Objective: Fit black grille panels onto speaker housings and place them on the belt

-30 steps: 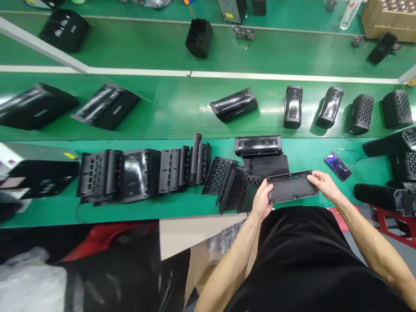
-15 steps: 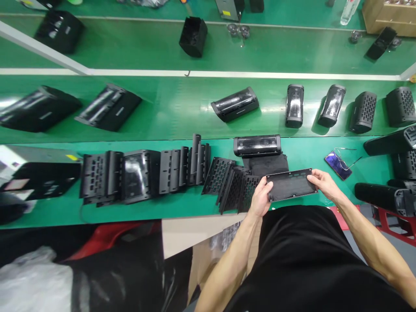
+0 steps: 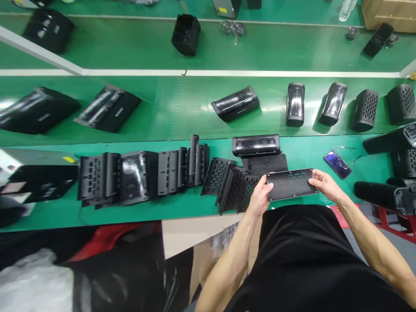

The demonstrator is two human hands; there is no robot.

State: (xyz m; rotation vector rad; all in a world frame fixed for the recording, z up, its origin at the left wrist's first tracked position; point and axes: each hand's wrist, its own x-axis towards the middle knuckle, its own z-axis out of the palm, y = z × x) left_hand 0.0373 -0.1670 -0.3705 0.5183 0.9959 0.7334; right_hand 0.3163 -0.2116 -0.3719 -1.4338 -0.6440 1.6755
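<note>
A black speaker grille panel [image 3: 290, 185] is held level over the bench's front edge, its inner face toward me. My left hand [image 3: 260, 197] grips its left end, thumb on top. At the right end, my right hand [image 3: 323, 182] pinches it between thumb and fingers. Slots show along the panel's far side; dark sheet seems to cover the rest. Just beyond it lie black cloth-like sheets [image 3: 268, 163], with a black speaker [image 3: 255, 145] behind them. Left of my left hand, several perforated grilles [image 3: 232, 186] lean over one another.
More black panels [image 3: 169, 171] stand in a row leftward on the green bench [image 3: 130, 216]. A phone [image 3: 336, 162] with eyeglasses [image 3: 349, 164] lies to the right. Several speakers [image 3: 295, 104] sit along the green strip behind; others crowd the right end. A cardboard box [image 3: 386, 19] stands far right.
The view has shifted slightly. Both hands keep their hold on the grille panel, which is tilted a little differently, showing its slots more clearly.
</note>
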